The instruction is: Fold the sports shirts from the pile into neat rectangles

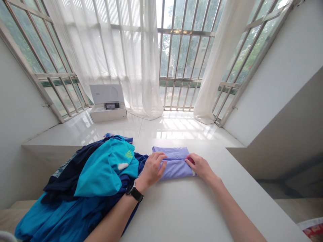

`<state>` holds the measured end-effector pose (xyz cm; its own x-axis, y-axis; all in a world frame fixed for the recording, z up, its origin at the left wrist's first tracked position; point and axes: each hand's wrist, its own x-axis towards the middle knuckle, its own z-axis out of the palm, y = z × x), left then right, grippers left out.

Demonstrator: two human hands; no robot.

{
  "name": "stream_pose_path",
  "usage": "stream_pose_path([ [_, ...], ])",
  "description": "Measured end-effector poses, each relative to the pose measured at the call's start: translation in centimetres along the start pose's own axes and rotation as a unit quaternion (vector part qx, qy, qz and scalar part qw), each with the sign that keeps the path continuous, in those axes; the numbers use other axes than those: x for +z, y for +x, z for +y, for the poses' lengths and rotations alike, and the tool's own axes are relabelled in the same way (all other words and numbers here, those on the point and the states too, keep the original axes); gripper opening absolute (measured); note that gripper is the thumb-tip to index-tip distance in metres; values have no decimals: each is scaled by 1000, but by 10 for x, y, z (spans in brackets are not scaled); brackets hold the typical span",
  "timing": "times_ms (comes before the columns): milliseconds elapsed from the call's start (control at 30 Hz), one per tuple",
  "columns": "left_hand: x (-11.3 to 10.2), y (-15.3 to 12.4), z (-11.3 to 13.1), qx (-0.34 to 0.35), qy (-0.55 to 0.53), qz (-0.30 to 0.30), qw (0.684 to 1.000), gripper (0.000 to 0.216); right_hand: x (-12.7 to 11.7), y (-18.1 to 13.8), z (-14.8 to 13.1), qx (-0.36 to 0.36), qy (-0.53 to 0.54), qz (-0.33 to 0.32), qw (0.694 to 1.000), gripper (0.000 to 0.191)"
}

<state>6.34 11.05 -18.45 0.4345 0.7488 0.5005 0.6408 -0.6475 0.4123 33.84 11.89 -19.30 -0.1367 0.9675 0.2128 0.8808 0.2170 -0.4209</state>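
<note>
A lavender garment (174,169), folded into a flat bundle with a crease across its middle, lies on the white tabletop (186,211). My left hand (152,168), a black-strapped watch on its wrist, rests over the bundle's left side with thumb and fingers apart. At the right edge, near the crease, the fingertips of my right hand (199,165) pinch the fabric. Left of the bundle is a loose heap of clothes, with a turquoise shirt (101,171) on top and a dark navy garment (63,176) beside it. My left forearm hides part of the heap.
An open white box (108,116) stands on the glossy windowsill (176,126) at the back left. Sheer white curtains (148,67) hang in front of the barred window. A patterned red item (314,232) shows at the lower right corner.
</note>
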Motion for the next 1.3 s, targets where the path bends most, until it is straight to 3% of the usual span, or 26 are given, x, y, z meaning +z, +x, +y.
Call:
stream_pose_path([
  [100, 9, -6, 12, 59, 39, -84, 994, 43, 0, 0, -1, -4, -19, -3, 1000, 26],
  [267, 27, -17, 10, 30, 95, -144, 985, 49, 1, 1, -6, -37, -80, 53, 995, 28],
  [400, 30, -19, 5, 26, 96, -136, 986, 50, 12, 2, -10, -88, -90, 63, 990, 36],
  [567, 30, -19, 5, 24, 96, -141, 985, 52, 33, 2, -8, -106, -117, -74, 985, 64],
  [767, 27, -20, 3, 26, 101, -161, 982, 59, 35, 5, -8, -70, -114, -117, 984, 74],
  [1033, 20, -17, 5, 23, 112, -137, 984, 47, 26, 0, -14, -39, -132, -101, 985, 69],
  [1300, 17, -13, 10, 34, 140, -67, 987, 43, -4, -6, -41, -16, -229, -83, 970, 48],
])
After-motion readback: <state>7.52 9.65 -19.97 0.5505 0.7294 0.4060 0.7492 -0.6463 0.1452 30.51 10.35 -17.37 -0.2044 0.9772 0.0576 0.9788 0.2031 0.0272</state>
